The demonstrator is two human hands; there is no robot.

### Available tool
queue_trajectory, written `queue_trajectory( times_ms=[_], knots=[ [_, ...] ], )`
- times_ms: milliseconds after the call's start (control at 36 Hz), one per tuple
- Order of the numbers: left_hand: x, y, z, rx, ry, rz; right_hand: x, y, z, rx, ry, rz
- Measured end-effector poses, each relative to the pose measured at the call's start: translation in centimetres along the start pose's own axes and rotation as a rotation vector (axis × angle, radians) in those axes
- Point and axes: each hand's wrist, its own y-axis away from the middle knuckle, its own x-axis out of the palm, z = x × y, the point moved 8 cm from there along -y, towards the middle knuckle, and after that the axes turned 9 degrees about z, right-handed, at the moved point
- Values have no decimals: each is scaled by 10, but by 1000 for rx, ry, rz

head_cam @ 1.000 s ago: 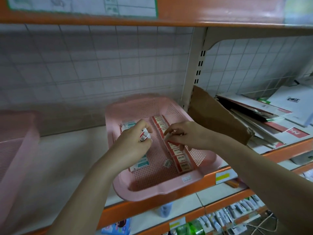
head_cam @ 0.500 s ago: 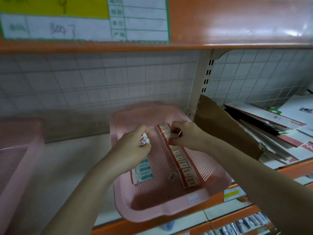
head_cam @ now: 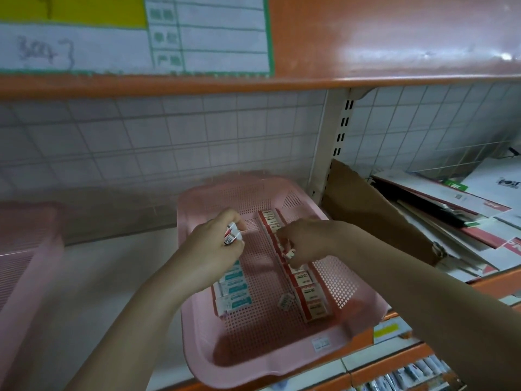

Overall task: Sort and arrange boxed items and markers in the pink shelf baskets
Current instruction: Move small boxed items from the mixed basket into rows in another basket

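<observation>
- Two hands worked over the pink perforated plastic basket (head_cam: 253,359) on the white shelf (head_cam: 93,277).
- Left hand (head_cam: 214,244) fingers curled around a small white-and-red box (head_cam: 231,235).
- Right hand (head_cam: 307,241) fingertips pinched another red-and-white box (head_cam: 289,253) above the row of red boxes (head_cam: 306,289).
- Teal-labelled white boxes (head_cam: 232,289) lay in the basket's left row.

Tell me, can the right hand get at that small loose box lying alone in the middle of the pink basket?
Probably yes: the small loose box lies uncovered on the basket floor, just nearer than the right hand. That hand, though, grips a red-and-white box.
</observation>
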Motion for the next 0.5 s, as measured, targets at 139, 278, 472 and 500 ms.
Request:
queue_trajectory(
  times_ms=[139,278,472,500],
  knots=[
    [-2,0,5,3,2,-5,-4,-6,-4,-4,43,-126],
    [-7,0,9,-1,9,-24,-22,-19,-15,45,88,-375],
    [-11,-3,15,-13,-9,-20,-41,-43,-21,101,138,-425],
    [-11,-3,15,-15,-12,-19,-43,-45,-22,100,109,-430]
  ],
)
